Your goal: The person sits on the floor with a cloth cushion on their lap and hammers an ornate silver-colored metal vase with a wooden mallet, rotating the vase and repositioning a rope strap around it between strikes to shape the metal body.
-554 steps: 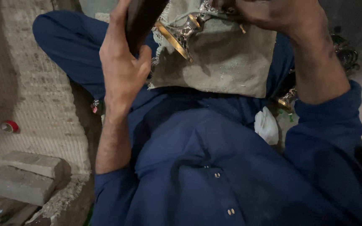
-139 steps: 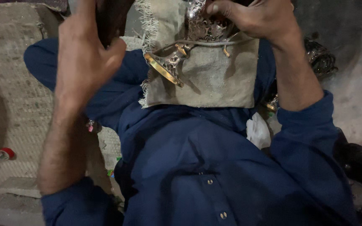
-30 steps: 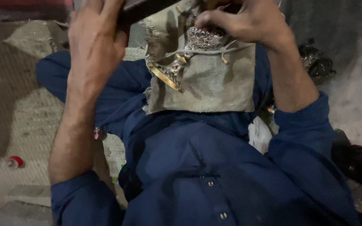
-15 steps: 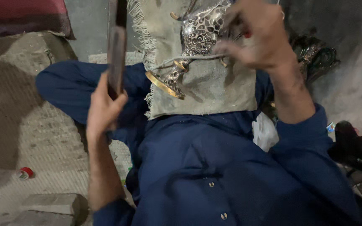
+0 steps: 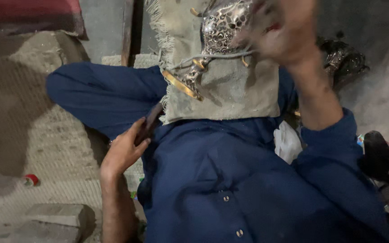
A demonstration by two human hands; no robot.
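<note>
The right hand (image 5: 289,31), blurred, grips the ornate metal vessel (image 5: 219,31) over the cloth (image 5: 235,90), best held steady, while the left hand (image 5: 124,150) closes on a dark tool (image 5: 151,121).

Right hand (image 5: 284,33) blurred (grip unclear); metal ornament (image 5: 221,27) cut off above.

So the person's sitting on the floor (image 5: 46,135) with a fringed cloth (image 5: 239,90) spread over the lap. An ornate metal piece (image 5: 217,36) sits on top of that cloth, toward the far end, with the right hand (image 5: 289,31) on it from the right. Left hand (image 5: 124,150) is down low at the cloth's near left corner, touching a dark tool (image 5: 151,123). Small cap (image 5: 31,180) lies far left, a stone block (image 5: 57,216) nearer than it.
</note>
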